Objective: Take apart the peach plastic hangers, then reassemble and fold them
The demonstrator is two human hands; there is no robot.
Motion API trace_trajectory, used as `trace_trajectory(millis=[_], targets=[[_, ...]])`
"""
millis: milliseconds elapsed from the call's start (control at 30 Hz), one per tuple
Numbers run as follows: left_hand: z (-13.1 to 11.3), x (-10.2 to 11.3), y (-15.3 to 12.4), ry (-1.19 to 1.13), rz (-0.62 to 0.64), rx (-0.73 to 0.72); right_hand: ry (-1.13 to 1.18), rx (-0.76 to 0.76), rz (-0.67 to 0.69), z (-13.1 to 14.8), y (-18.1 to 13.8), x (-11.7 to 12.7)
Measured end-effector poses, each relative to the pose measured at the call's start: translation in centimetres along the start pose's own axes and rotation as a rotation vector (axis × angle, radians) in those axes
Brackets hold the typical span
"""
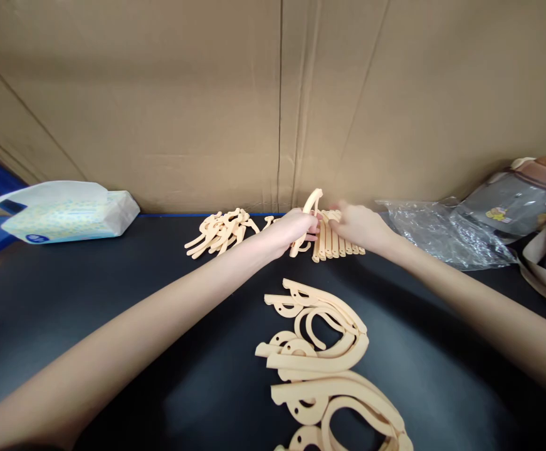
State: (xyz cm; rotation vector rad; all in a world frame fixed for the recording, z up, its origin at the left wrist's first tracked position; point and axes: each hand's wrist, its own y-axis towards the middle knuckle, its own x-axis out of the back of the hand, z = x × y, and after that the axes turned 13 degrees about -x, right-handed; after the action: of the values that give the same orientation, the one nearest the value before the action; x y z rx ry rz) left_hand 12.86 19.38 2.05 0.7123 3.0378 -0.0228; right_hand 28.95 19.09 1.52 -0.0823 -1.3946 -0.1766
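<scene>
Both my arms reach to the far side of a black table. My left hand is closed round a curved beige piece that stands up from its fingers. My right hand rests with bent fingers on a row of beige curved pieces stacked side by side; what it grips is hidden. A loose heap of the same beige pieces lies left of my left hand. Nearer to me lies an overlapping pile of larger beige curved pieces.
A cardboard wall closes off the back of the table. A pack of tissues lies at the far left. A crumpled clear plastic bag and a grey bag sit at the far right.
</scene>
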Motion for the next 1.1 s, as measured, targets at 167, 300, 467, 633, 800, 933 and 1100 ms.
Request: trace_trajectory(millis=[167, 300, 467, 633, 800, 933, 1100], targets=[[0.1, 0.1, -0.1, 0.022, -0.015, -0.019, 0.072, 0.006, -0.035, 0.0, -0.1, 0.3], [-0.3, 0.6, -0.8, 0.023, -0.035, -0.027, 0.201, 0.055, -0.073, 0.3, -1.2, 1.4], [-1.0, 0.9, -2.0, 0.204, -0.1, -0.143, 0.729, 0.29, 0.115, 2.1, -3.6, 2.7], [-2.7, 0.9, -3.7, 0.217, -0.166, -0.231, 1.026, 0.242, 0.219, 3.2, -4.2, 3.4], [-4.2, 2.4, -4.3, 0.275, -0.165, -0.404, 0.976, 0.211, 0.016, 2.1, -3.5, 4.4], [-4.5, 3.4, -3.9, 0.295, -0.127, -0.475, 0.786, 0.334, -0.151, 1.5, -3.6, 5.4], [-4.2, 3.9, -3.7, 0.419, -0.063, -0.503, 0.413, 0.424, -0.419, 1.0, -3.7, 5.5]])
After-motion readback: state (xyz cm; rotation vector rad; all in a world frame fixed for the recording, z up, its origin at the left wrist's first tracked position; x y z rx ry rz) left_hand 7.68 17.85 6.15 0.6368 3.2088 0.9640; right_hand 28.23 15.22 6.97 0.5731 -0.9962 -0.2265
